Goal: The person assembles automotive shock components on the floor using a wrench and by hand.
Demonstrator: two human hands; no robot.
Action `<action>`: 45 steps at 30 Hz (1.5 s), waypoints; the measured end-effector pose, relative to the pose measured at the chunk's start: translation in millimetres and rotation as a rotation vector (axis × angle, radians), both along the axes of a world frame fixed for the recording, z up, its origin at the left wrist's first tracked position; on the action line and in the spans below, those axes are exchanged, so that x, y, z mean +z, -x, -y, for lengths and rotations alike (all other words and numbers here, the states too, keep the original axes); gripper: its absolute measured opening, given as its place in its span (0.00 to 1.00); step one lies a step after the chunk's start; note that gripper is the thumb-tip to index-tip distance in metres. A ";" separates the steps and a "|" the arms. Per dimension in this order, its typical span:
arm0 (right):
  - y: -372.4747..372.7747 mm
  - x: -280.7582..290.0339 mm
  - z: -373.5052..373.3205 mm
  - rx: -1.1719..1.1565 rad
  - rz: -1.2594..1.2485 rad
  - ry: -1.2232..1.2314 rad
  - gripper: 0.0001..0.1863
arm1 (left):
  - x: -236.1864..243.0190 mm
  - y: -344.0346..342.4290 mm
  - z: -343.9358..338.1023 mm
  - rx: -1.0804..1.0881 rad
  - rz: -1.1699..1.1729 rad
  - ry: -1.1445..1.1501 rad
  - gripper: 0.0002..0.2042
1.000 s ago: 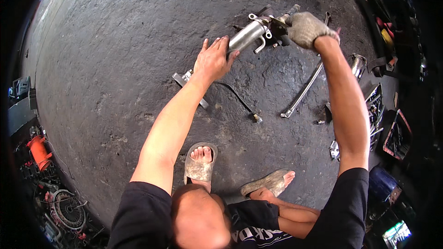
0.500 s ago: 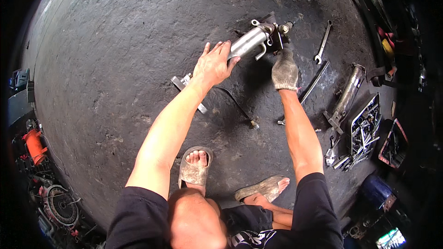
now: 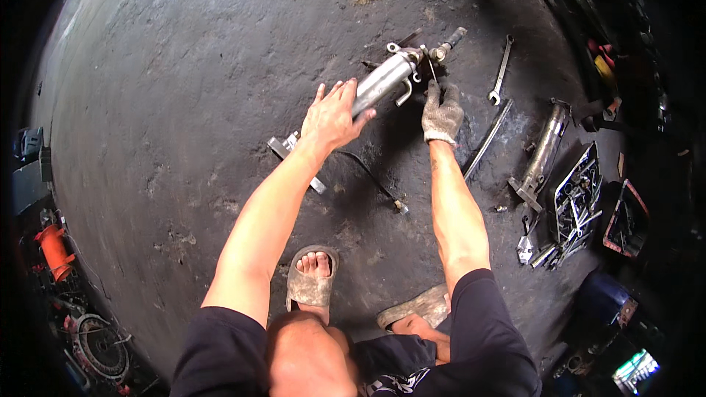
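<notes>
A shiny metal cylinder (image 3: 382,85) with a bent side pipe and a flanged far end stands tilted above the dark floor. My bare left hand (image 3: 332,119) grips its near end, fingers over the top and thumb along the right side. My right hand (image 3: 443,112), in a dirty knit glove, is closed on a slim bright metal tool (image 3: 431,65) that reaches to the cylinder's flanged end. The tool's exact kind is too small to tell. Beside that end is a brass-coloured fitting (image 3: 441,51). Below my left hand lies a metal bracket (image 3: 279,148) with a dark hose (image 3: 368,169).
To the right lie a combination wrench (image 3: 503,70), a long metal bar (image 3: 488,140) and a second cylinder with flanges (image 3: 548,151). Beyond them sits a tray of wrenches and sockets (image 3: 559,202). Parts, including an orange piece (image 3: 55,252), crowd the left edge.
The view has shifted slightly. My right hand has drawn back a little from the flanged end, baring more of the slim tool. My left hand keeps its hold on the cylinder.
</notes>
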State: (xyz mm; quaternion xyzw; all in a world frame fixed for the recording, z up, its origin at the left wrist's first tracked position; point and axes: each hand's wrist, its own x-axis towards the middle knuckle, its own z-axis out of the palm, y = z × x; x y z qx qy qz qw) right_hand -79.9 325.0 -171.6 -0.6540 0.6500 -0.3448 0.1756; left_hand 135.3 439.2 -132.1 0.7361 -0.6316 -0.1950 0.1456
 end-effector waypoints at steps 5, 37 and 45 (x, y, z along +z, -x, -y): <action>-16.9 -11.9 -15.6 -0.084 0.108 -0.003 0.22 | 2.3 -1.1 3.7 -0.017 -0.001 -0.008 0.40; -139.9 47.8 -23.5 -0.255 0.726 -0.564 0.24 | -41.5 -2.8 -5.1 0.119 -0.440 -0.153 0.49; 184.6 147.8 -103.0 0.889 -0.435 -0.909 0.18 | -10.2 -15.1 4.7 -0.007 0.074 0.011 0.42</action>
